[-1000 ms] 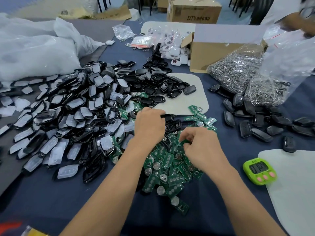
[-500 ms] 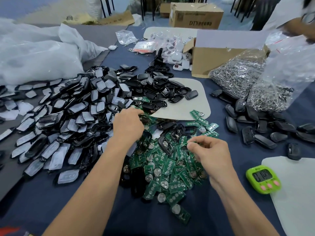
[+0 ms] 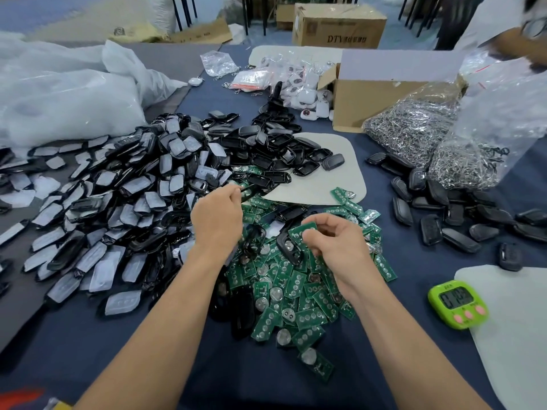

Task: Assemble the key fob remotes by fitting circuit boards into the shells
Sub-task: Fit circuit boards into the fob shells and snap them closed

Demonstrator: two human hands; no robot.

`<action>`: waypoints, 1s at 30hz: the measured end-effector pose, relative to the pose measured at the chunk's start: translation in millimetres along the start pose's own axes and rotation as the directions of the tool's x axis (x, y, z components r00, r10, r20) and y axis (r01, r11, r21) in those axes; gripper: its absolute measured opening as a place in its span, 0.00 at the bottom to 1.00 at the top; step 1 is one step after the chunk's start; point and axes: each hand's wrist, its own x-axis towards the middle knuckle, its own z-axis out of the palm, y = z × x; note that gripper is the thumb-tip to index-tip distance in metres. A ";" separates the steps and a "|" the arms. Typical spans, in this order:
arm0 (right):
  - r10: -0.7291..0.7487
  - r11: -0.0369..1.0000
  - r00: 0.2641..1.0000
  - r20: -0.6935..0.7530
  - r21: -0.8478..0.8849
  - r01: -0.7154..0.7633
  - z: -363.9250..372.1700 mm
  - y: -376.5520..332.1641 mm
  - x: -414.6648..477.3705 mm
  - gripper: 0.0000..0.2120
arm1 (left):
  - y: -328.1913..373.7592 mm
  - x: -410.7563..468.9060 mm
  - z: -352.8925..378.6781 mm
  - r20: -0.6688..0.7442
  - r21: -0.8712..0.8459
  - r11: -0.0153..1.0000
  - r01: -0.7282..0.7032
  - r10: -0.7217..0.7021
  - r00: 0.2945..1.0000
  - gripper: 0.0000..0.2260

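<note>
Right hand (image 3: 337,247) is raised just over the circuit board pile (image 3: 307,318). Thumb and fingers pinch one green circuit board (image 3: 300,232), tilted, round contact pads facing up.

Left hand (image 3: 217,217) is forward and left of it, fingers curled, pinching a black shell (image 3: 251,189) at the near edge of the empty-shell heap (image 3: 281,156). Knuckles hide the exact contact points. Board and shell are apart, not mated.

The empty-shell heap spills onto a grey mat (image 3: 325,179). A few open shells lie mixed into the board pile, between the hands.

- Left of the hands: big heap of shells with translucent button pads (image 3: 118,208).
- Right: closed black fobs (image 3: 444,214) scattered on the blue table cover (image 3: 88,350).
- Behind the fobs: clear bags of metal rings (image 3: 414,137), touching an open cardboard box (image 3: 370,96).
- Near right: green timer (image 3: 457,304) on the edge of a second grey mat (image 3: 518,335); digits too blurred to read.
- Far left: white plastic bags (image 3: 59,93).
</note>
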 end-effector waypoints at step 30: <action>-0.206 0.977 0.978 -0.010 0.057 0.206 2.1 -1.8 59.3 0.09 | 53.3 9.1 15.9 0.241 -0.697 0.670 0.254 -0.115 0.964 0.07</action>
